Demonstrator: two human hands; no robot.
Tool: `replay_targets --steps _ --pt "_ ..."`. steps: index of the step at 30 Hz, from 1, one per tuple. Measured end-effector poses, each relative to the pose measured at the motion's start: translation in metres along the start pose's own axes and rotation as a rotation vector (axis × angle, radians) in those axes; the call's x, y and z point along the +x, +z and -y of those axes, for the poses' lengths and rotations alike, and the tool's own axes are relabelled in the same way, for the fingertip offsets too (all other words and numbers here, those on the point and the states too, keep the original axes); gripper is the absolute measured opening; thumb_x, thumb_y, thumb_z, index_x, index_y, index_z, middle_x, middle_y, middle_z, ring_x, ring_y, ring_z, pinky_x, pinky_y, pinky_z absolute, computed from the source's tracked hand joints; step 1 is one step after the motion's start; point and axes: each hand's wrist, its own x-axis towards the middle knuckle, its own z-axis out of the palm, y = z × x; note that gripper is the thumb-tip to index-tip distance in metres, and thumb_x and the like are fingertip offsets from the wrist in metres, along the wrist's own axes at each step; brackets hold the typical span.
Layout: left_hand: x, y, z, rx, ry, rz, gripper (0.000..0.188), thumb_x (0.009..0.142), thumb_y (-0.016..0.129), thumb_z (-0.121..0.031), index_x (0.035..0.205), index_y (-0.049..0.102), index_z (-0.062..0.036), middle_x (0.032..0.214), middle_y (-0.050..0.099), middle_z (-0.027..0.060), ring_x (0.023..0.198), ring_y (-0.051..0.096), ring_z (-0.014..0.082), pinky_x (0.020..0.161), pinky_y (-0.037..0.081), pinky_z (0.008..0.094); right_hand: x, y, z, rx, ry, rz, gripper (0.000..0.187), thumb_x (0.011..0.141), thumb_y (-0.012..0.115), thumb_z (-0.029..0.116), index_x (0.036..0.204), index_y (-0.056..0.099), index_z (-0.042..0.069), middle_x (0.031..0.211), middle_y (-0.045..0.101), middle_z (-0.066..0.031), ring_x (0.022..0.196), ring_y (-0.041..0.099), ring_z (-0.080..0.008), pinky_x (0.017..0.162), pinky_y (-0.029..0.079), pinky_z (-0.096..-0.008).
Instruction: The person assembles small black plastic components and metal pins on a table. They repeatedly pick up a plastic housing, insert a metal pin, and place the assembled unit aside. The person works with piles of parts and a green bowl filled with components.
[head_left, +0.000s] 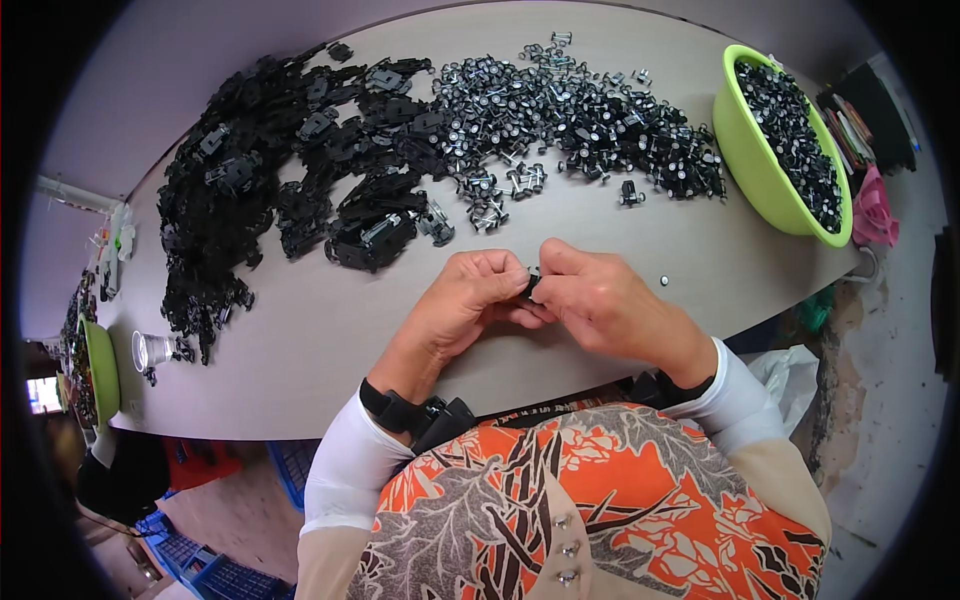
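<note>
My left hand [474, 297] and my right hand [604, 304] meet above the near part of the table. Between their fingertips they pinch a small black part [533, 284], mostly hidden by the fingers. Beyond them lies a heap of small wheel-and-axle pieces [520, 110], black wheels with silvery hubs and metal rods. Left of these spreads a big pile of black plastic parts that look like toy car bases [225, 190]. A stack of the black bases [370, 235] lies closest to my left hand. One loose wheel [664, 281] rests right of my right hand.
A lime-green basin [735, 130] full of wheel pieces stands at the table's right edge. A clear plastic cup [150, 348] is at the left. Another green basin [101, 375] sits beyond the left edge, above blue crates [215, 570]. A pink bag [875, 210] hangs far right.
</note>
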Motion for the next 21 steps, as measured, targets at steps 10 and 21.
replay_targets --steps 10,21 --pt "-0.01 0.01 0.003 0.091 0.042 -0.01 0.019 0.094 0.057 -0.017 0.085 0.057 -0.0002 0.084 0.065 0.0133 0.076 0.069 0.0251 0.07 0.058 0.0322 -0.005 0.004 0.005 0.029 -0.029 -0.046 0.012 0.072 0.062 -0.002 0.08 0.055 0.004 0.078 0.046 -0.0089 0.063 0.055 -0.0297 0.054 0.047 -0.0373" --pt "-0.073 0.026 0.016 0.197 0.131 -0.407 0.023 0.076 0.066 0.003 0.073 0.045 -0.0058 0.073 0.06 0.0088 0.055 0.06 0.0145 0.048 0.047 0.0235 0.014 0.023 0.016 0.339 -0.126 0.015 0.029 0.072 0.063 -0.001 0.099 0.056 0.005 0.09 0.054 -0.0108 0.069 0.059 -0.0299 0.058 0.048 -0.0375"
